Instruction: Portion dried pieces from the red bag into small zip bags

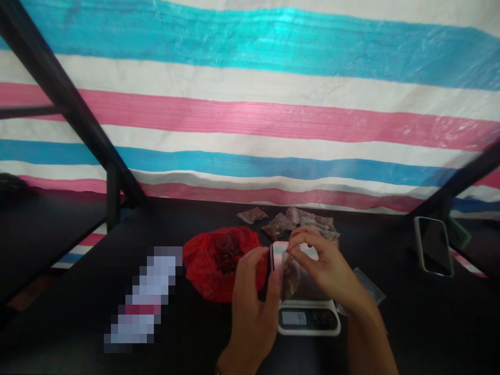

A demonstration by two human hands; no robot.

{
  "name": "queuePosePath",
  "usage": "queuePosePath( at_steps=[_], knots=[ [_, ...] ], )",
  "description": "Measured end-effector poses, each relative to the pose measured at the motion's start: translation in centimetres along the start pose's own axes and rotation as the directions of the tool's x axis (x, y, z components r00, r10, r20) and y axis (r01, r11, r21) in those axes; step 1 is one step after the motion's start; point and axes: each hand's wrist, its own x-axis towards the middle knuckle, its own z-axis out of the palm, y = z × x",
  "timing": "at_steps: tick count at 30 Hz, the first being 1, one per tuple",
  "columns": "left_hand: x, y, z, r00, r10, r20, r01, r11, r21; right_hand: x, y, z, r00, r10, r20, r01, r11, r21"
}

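A small clear bag with brown bits in it [289, 278] stands on the kitchen scale [308, 333], whose display shows digits like 95. My right hand [324, 265] reaches over the scale's plate, thumb and fingertips pinched at the bag's upper edge. On the near left of the scale is my left hand [253, 307]. Its thumb and fingers are apart, with the thumb close to the bag; I cannot tell whether they touch. Left of the scale, partly behind my left hand, an open red plastic bag [203, 276] holds brown pieces and a clear cup [224, 242].
Several filled small bags [278, 226] lie behind the scale. Flat empty-looking clear bags [369, 286] lie right of it, partly under my right wrist. A phone [433, 247] rests at the right, a blurred-out item [144, 299] at the left. Striped sheeting [250, 120] hangs behind.
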Motion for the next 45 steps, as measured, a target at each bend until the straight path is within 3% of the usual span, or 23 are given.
queuePosePath(
  at_steps=[4,7,12,21,25,36,45],
  knots=[
    [-0.2,-0.2,1.5,0.976,-0.152,0.157,0.176,0.973,-0.152,0.2,-2.1,1.6,0.996,-0.065,0.057,0.06,0.995,0.083],
    [-0.2,-0.6,2.1,0.965,-0.23,0.127,0.257,0.931,-0.258,0.2,-2.2,2.4,0.998,-0.054,0.04,0.05,0.993,0.108],
    [0.3,-1.1,1.5,0.945,-0.318,0.074,0.325,0.893,-0.31,0.2,-0.7,2.7,0.994,0.107,0.012,-0.108,0.984,0.14],
    [1.2,-1.1,0.5,0.945,-0.324,0.033,0.32,0.904,-0.285,0.6,-0.9,4.0,0.998,0.039,-0.055,-0.029,0.985,0.169],
    [1.2,-1.0,0.5,0.935,-0.354,-0.006,0.335,0.89,-0.308,0.7,-1.6,4.9,0.999,0.036,0.007,-0.037,0.976,0.214],
    [1.3,-1.2,0.0,0.94,-0.341,0.026,0.333,0.894,-0.3,0.8,-1.8,5.7,0.997,0.061,0.05,-0.071,0.973,0.221],
    [1.5,-1.6,-0.4,0.926,-0.365,-0.093,0.321,0.894,-0.312,0.9,-2.2,5.9,0.989,0.108,0.098,-0.126,0.973,0.194]
  ],
)
